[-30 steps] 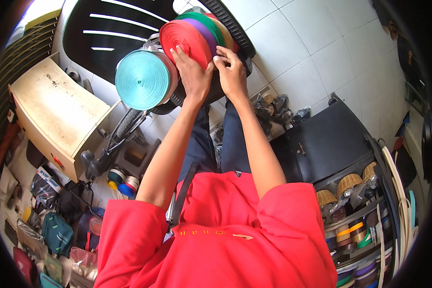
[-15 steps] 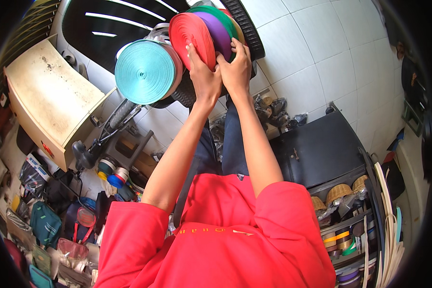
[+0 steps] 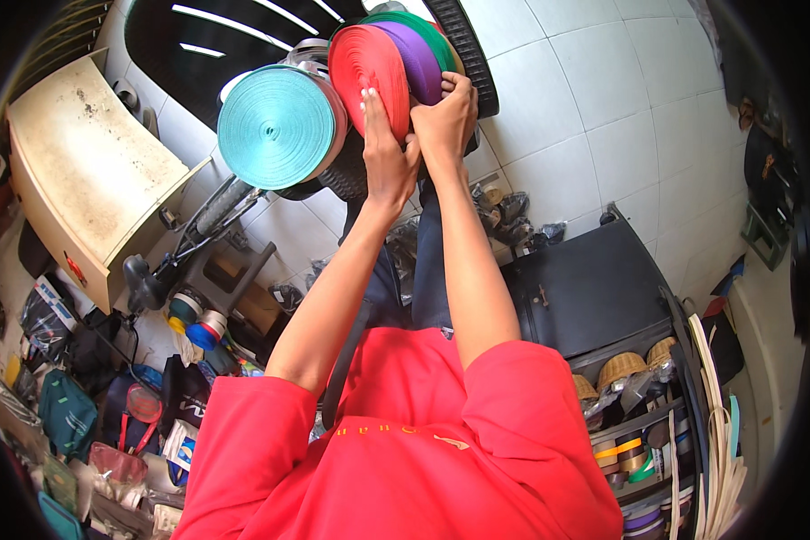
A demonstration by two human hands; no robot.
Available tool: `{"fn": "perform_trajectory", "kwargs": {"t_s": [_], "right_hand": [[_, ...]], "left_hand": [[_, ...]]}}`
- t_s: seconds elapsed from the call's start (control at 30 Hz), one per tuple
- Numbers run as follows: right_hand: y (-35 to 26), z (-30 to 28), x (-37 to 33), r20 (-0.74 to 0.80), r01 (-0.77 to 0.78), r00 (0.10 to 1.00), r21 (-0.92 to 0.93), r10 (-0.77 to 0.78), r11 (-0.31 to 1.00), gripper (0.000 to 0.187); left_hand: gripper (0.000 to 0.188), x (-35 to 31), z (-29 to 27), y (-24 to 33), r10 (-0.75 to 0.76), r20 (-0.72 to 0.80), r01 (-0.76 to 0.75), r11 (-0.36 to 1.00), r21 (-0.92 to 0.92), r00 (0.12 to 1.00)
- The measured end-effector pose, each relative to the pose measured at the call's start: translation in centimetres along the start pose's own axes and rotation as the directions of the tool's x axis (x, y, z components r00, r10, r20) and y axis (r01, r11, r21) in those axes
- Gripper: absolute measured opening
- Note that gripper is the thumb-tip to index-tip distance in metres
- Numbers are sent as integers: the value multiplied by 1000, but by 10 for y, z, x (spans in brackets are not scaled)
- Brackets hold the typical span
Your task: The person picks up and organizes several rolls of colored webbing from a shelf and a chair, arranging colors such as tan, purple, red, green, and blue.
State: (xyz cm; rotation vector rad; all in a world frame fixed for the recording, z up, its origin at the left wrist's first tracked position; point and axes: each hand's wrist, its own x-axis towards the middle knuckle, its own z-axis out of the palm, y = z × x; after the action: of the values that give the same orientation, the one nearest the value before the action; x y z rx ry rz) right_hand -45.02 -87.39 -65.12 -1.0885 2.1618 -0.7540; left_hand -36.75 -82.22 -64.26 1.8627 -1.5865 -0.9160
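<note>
Red roll (image 3: pixel 362 67) of webbing between the person's two hands, viewed from above. Yellow lettering runs across the chest of the red shirt (image 3: pixel 369 477), inverted to the viewer; pale lettering marks a dark bag (image 3: pixel 182 396) at lower left.

The left hand (image 3: pixel 387 162) grips the red roll, its fingers extended over the coiled face and its thumb at the lower rim. The right hand (image 3: pixel 444 119) lies against the rim of the purple roll (image 3: pixel 416 61), just behind the red one; whether it grips cannot be told. Compared with half a second earlier, the right-hand fingers are more tightly curled, while the rolls keep their order: teal roll (image 3: pixel 274 126) at left, then red, purple and green roll (image 3: pixel 430 38).

The rolls stand beside a black slatted panel (image 3: pixel 175 58); what supports them is largely hidden. Around them extends a floor of pale tiles (image 3: pixel 594 99), with a cream cabinet (image 3: pixel 99 171) at left and a black cabinet (image 3: pixel 594 283) at right. Below the latter, a shelf holds woven baskets (image 3: pixel 623 367) and smaller rolls (image 3: pixel 619 452); at lower left lie assorted bags, including a green pouch (image 3: pixel 67 414).
</note>
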Motion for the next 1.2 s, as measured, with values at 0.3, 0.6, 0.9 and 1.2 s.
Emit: {"fn": "perform_trajectory", "kwargs": {"t_s": [0.3, 0.6, 0.9, 1.2], "right_hand": [[3, -2, 16, 140, 16, 990, -37, -11, 999, 51], [-13, -6, 14, 234, -42, 972, 139, 8, 989, 65], [-17, -4, 16, 215, 18, 974, 236, -70, 972, 56], [-1, 2, 5, 213, -55, 976, 411, -37, 910, 42]], "left_hand": [[80, -2, -1, 2, 22, -35, -21, 999, 25, 999], [79, -6, -4, -6, 10, -177, -4, 999, 36, 984], [55, 0, -21, -13, -97, -429, 57, 993, -106, 898], [54, 8, -32, -9, -80, -554, 25, 994, -106, 829]]}}
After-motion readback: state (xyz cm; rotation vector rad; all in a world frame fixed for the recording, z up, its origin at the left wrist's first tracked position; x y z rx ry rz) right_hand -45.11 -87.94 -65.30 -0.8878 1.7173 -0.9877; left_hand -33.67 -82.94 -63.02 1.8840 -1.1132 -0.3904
